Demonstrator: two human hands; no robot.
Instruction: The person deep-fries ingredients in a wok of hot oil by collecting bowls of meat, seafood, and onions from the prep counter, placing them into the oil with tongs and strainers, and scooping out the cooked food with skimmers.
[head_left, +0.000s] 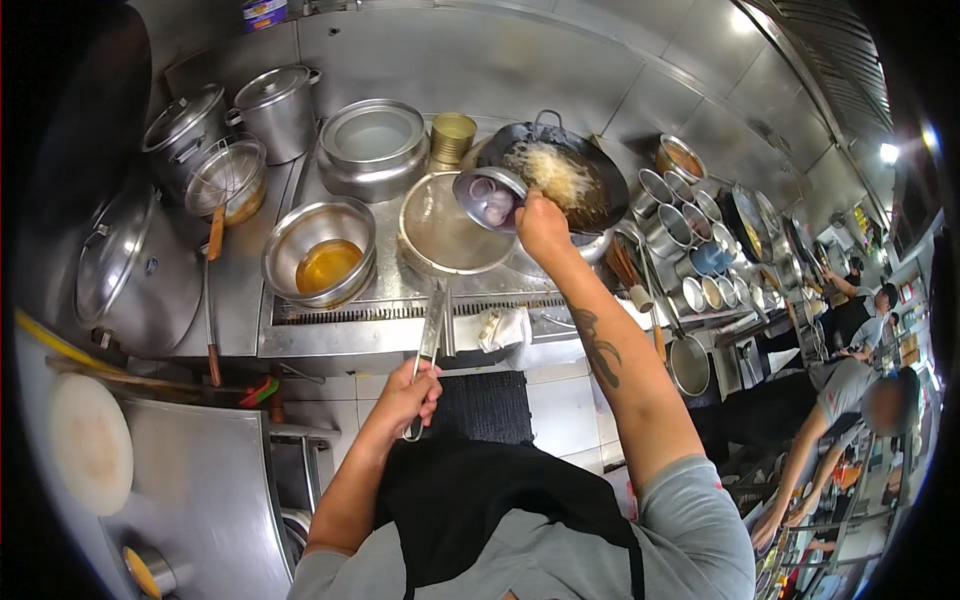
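My left hand [408,395] is closed round the long handle of a big round mesh strainer [450,225], which is held over the steel stove top. My right hand [545,230] grips the rim of a small metal bowl [468,198], tilted beside the strainer. Inside the bowl lie purplish onion slices [496,207]. Just beyond my right hand stands a black wok [612,190] of dark oil, where a pale, foaming mass [548,172] bubbles. To the left of the strainer sits a steel bowl [285,245] with amber liquid [328,265] in it.
A wide steel pot [372,180] and a tin can [453,138] stand behind the strainer. Lidded pots [275,115] and a wire skimmer [225,175] are at left. Several metal containers [668,230] line the right. Co-workers [810,400] stand further right. A white folded cloth [500,328] lies at the stove's front.
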